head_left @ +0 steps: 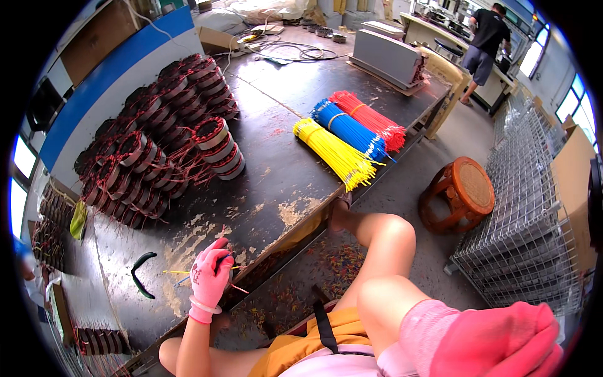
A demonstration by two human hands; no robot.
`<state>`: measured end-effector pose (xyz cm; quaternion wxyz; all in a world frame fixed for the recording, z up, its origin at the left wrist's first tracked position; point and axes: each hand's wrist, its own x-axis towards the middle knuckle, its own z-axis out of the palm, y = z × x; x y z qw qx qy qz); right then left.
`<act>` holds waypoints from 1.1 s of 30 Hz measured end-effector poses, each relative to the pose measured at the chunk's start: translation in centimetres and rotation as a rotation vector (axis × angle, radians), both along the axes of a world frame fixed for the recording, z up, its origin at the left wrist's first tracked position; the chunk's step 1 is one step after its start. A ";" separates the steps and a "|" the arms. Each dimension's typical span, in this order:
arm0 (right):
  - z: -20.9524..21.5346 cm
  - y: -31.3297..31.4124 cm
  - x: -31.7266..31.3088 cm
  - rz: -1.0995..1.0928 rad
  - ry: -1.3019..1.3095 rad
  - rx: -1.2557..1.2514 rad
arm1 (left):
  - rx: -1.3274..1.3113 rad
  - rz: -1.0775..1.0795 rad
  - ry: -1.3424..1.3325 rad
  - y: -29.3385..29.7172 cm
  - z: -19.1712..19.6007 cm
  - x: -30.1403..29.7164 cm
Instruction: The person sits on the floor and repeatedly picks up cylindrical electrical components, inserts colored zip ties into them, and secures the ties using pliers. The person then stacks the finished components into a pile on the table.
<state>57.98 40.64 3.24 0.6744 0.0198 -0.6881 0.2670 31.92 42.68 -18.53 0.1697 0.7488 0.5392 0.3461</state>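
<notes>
My left hand (211, 276), in a pink glove, is closed at the table's near edge. Thin yellow, bluish and reddish wires (176, 272) stick out on both sides of it, and the glove hides most of what they belong to. To its left lies a V-shaped tool with dark green handles (134, 274), seemingly pliers. Raised at the lower right, close to the camera, my right hand (496, 342) has its gloved fingers curled in; whatever they hold, if anything, is hidden. Yellow (333, 154), blue (348, 129) and red (369, 119) wire bundles lie side by side across the table.
Stacked motor stators (157, 135) with red windings fill the table's left side. Grey sheets (386, 56) stand at the far end. Right of the table are a wooden stool (458, 195) and a wire-mesh cage (524, 207). A person (488, 41) stands at a far bench.
</notes>
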 end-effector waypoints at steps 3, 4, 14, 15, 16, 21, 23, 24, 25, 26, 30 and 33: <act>0.0 0.0 -0.4 0.011 -0.015 -0.002 | 0.006 -0.002 0.026 -0.2 0.1 -0.2; 0.0 0.0 -0.7 0.020 -0.020 -0.007 | 0.012 -0.004 0.007 -0.4 0.1 -0.2; 0.1 1.2 -2.2 0.075 -0.077 -0.014 | 0.008 0.004 0.016 -0.3 0.0 -0.1; -0.1 1.2 -2.5 0.085 -0.077 -0.016 | 0.012 -0.001 0.012 -0.1 -0.2 -0.2; 0.0 1.4 -2.7 0.094 -0.083 -0.023 | 0.055 -0.004 0.007 -0.1 -0.3 -0.2; 0.3 2.2 -3.1 0.116 -0.113 0.005 | 0.102 -0.014 0.038 0.1 -0.1 0.0; 0.2 2.0 -3.6 0.132 -0.116 0.020 | 0.102 0.004 0.051 -0.1 0.0 -0.2; 0.4 1.8 -3.7 0.134 -0.103 0.037 | 0.072 0.020 0.035 -0.3 0.4 0.0; 0.6 1.7 -3.9 0.133 -0.099 0.047 | 0.081 0.021 0.040 -0.3 0.3 -0.1; 0.7 1.6 -4.0 0.132 -0.093 0.053 | 0.069 0.022 0.055 -0.4 0.3 -0.3; 0.7 -0.6 -2.7 0.037 0.008 0.167 | 0.043 0.033 0.056 -0.8 0.4 -0.7; 2.6 -3.5 1.1 -0.177 0.195 0.353 | 0.098 -0.027 0.041 0.3 0.0 0.7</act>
